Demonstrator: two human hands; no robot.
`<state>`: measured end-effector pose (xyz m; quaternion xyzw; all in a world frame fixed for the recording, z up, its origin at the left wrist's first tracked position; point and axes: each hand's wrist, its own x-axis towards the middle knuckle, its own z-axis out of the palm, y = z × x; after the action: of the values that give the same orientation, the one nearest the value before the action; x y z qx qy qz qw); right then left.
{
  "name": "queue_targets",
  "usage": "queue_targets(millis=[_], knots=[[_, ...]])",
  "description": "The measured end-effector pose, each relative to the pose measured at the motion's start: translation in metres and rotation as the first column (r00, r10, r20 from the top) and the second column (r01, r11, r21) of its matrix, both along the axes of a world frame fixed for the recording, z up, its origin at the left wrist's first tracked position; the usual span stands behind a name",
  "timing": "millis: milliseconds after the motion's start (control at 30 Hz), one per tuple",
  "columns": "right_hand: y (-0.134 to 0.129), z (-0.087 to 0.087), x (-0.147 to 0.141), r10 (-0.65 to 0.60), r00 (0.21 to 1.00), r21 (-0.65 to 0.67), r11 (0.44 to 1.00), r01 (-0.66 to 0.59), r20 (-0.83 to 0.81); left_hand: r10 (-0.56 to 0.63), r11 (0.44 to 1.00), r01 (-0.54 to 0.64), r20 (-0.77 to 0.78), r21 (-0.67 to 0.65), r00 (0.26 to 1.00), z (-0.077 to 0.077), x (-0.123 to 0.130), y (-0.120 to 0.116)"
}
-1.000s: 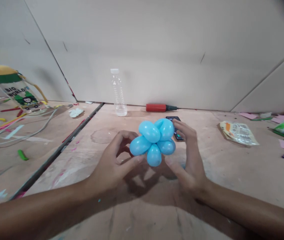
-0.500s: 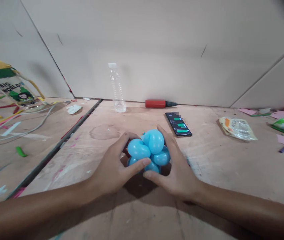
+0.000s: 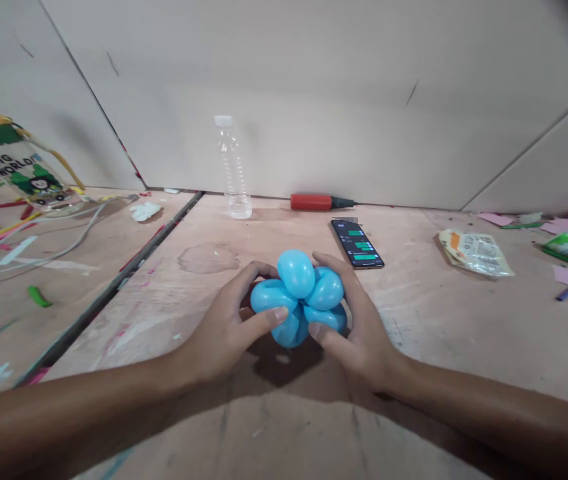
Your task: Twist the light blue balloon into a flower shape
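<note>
A blue twisted balloon (image 3: 296, 275), with several rounded lobes meeting at a centre knot like a flower, is held between both hands just above the wooden tabletop (image 3: 274, 433). My left hand (image 3: 237, 320) grips its left side, the thumb lying across a front lobe and the fingers curled behind. On the right side my right hand (image 3: 357, 330) is closed on it too, its thumb pressing a lower lobe. The fingers behind the balloon are partly hidden. A dark shadow falls on the surface below.
Beyond the hands lie a phone (image 3: 357, 244) with a lit screen and a red hand pump (image 3: 314, 202). A clear plastic bottle (image 3: 237, 173) stands by the wall. Further right is a plastic packet (image 3: 477, 253); at left, a printed pouch (image 3: 31, 167), cables and scraps.
The balloon has been turned in my hands, so its lobes now fan out around the centre facing me. Both thumbs have shifted apart along the lobes.
</note>
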<state>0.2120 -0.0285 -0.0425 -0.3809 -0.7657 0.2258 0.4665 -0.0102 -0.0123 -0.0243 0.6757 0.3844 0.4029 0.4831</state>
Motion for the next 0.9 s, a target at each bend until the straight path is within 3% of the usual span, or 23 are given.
queue_targets(millis=[167,333,433,600,733,900], knots=[[-0.004,0.002,-0.004,0.010,0.993,-0.020,1.000,-0.008,0.120,-0.045,0.999,0.045,-0.003,0.022,0.999,0.003,0.002,0.001],[-0.001,-0.002,-0.008,-0.017,1.000,-0.070,0.997,0.017,-0.003,0.100,0.995,-0.099,0.030,-0.024,0.995,0.009,0.008,0.006],[0.002,-0.005,-0.009,-0.049,0.998,-0.141,0.989,0.042,-0.046,0.195,0.975,-0.175,0.148,-0.135,0.970,0.007,0.011,0.008],[-0.001,-0.002,-0.013,-0.103,0.988,-0.301,0.951,0.064,-0.113,0.189,0.952,-0.127,0.206,-0.278,0.960,0.002,0.013,0.005],[-0.003,0.003,-0.014,-0.078,0.970,-0.348,0.937,-0.007,-0.231,0.221,0.964,-0.187,0.171,-0.190,0.960,0.000,0.011,0.005],[0.000,0.005,-0.012,-0.025,0.935,-0.454,0.878,-0.149,-0.355,0.217,0.975,-0.206,0.155,-0.083,0.964,-0.001,0.010,0.006]])
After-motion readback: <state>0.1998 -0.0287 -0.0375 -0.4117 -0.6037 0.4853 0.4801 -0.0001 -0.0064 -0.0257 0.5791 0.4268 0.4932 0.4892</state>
